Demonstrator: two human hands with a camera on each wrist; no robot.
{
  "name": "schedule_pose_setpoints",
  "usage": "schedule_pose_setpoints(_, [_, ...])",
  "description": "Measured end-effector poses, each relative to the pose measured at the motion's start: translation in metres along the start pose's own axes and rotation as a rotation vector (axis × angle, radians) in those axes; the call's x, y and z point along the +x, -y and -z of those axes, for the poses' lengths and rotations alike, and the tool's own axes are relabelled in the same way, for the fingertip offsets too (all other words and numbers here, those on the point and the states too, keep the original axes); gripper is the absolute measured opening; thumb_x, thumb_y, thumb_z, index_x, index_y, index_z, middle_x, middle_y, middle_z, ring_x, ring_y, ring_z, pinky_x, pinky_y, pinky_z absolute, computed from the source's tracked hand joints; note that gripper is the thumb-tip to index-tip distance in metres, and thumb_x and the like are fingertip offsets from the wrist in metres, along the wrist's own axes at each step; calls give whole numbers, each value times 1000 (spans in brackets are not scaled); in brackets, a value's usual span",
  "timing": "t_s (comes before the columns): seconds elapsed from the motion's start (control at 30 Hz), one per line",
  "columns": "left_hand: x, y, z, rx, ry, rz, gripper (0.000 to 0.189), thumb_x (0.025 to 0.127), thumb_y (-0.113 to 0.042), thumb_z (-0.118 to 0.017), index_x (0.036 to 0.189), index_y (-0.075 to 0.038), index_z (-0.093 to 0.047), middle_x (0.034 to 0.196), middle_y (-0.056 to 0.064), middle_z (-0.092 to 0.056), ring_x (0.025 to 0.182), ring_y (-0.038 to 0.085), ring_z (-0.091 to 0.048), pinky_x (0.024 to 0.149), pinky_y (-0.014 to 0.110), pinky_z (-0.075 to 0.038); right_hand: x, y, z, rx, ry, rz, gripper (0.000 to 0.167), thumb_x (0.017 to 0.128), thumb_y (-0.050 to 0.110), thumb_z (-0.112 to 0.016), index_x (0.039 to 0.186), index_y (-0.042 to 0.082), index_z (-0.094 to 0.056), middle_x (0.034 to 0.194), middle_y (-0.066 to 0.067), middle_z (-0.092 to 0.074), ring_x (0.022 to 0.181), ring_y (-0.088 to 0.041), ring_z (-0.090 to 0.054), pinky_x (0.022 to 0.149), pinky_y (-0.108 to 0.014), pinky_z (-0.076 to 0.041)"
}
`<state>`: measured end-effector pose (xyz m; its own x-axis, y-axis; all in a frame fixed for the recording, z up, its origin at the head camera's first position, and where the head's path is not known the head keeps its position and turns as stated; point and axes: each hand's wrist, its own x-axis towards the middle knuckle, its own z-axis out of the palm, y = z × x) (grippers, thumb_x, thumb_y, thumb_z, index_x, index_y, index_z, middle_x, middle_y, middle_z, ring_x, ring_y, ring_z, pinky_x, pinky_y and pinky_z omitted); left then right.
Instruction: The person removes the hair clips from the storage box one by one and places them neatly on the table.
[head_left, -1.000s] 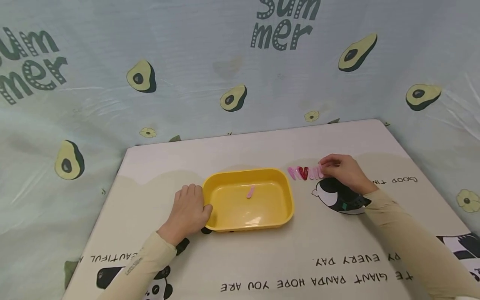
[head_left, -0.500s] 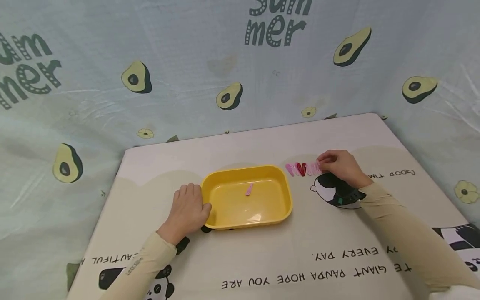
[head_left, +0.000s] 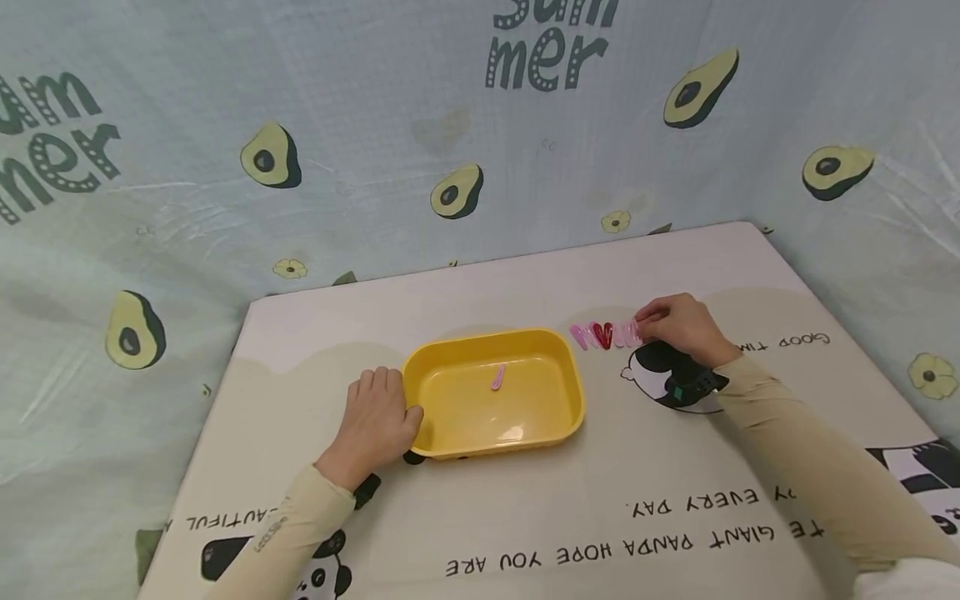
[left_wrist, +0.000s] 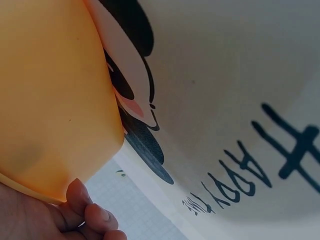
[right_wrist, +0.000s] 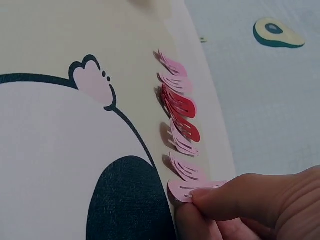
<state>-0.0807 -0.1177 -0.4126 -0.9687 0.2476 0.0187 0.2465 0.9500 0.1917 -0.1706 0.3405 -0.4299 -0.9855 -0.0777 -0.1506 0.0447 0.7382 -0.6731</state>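
Note:
My left hand (head_left: 372, 427) grips the left rim of a yellow plastic tray (head_left: 450, 446), and in the left wrist view its fingertips (left_wrist: 77, 196) curl at the tray's edge. One pink snap hair clip (head_left: 498, 377) lies inside the tray. To the right of the tray, several hair clips stand in a row, pink ones with red hair clips (right_wrist: 182, 107) among them. At the near end of that row in the right wrist view, my right hand (head_left: 682, 327) pinches a light pink hair clip (right_wrist: 181, 191) between thumb and fingers. Part of this clip is hidden by the thumb.
A white table mat (head_left: 525, 508) printed with pandas and lettering lies under everything. Behind its far edge hangs a pale curtain (head_left: 360, 200) with avocado prints. The row of clips stands near the far edge.
The head view has shifted slightly. My left hand stays on the tray rim, and the right hand stays at the right end of the clip row with only small movement.

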Motion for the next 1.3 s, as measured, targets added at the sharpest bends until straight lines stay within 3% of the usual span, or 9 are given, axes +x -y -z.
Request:
schedule_pose_setpoints(0.2, [0, 1, -1, 2, -5, 4, 19, 91, -18, -52, 95, 0, -48, 82, 9, -38, 81, 27, -32, 75, 37, -22, 1, 6, 3, -33, 7, -20, 33, 94, 23, -68, 117, -1, -71, 106, -22, -77, 86, -24, -72, 72, -22, -48])
schedule_pose_setpoints(0.43, [-1, 4, -1, 4, -18, 6, 19, 91, -18, -52, 95, 0, -48, 82, 9, -38, 81, 27, -33, 74, 37, -22, 1, 10, 6, -35, 16, -26, 36, 94, 24, -69, 119, -1, -70, 108, -24, -75, 87, -27, -71, 78, -32, -55])
schedule_pose_setpoints(0.6, [-2, 6, 0, 1, -21, 1, 20, 91, -18, -52, 96, 0, -49, 83, 9, -39, 81, 27, -33, 74, 37, -23, 0, 18, 12, -32, -25, -16, 36, 96, 25, -68, 122, 0, -69, 114, -25, -72, 100, -34, -65, 85, -39, -52])
schedule_pose_setpoints(0.8, [-1, 7, 1, -1, -26, -4, 19, 91, -18, -52, 95, 0, -48, 82, 9, -39, 80, 27, -33, 74, 37, -23, -2, 42, 19, 1, -85, 17, 36, 98, 25, -66, 126, 2, -68, 119, -24, -71, 106, -36, -64, 97, -50, -55])
schedule_pose_setpoints(1.03, [1, 8, 0, -6, -28, -7, 21, 90, -19, -53, 93, 0, -48, 82, 10, -39, 79, 28, -33, 74, 37, -23, -4, 82, 21, 6, -110, 96, 32, 97, 25, -70, 123, 6, -71, 116, -18, -74, 103, -30, -68, 92, -37, -58])
schedule_pose_setpoints(1.3, [3, 5, -1, -15, 9, -5, 23, 90, -22, -53, 94, 0, -48, 84, 11, -39, 81, 29, -34, 76, 38, -24, -5, 112, 7, 28, -54, 217, 26, 93, 22, -75, 116, 11, -75, 110, -12, -77, 97, -24, -73, 80, -19, -58])
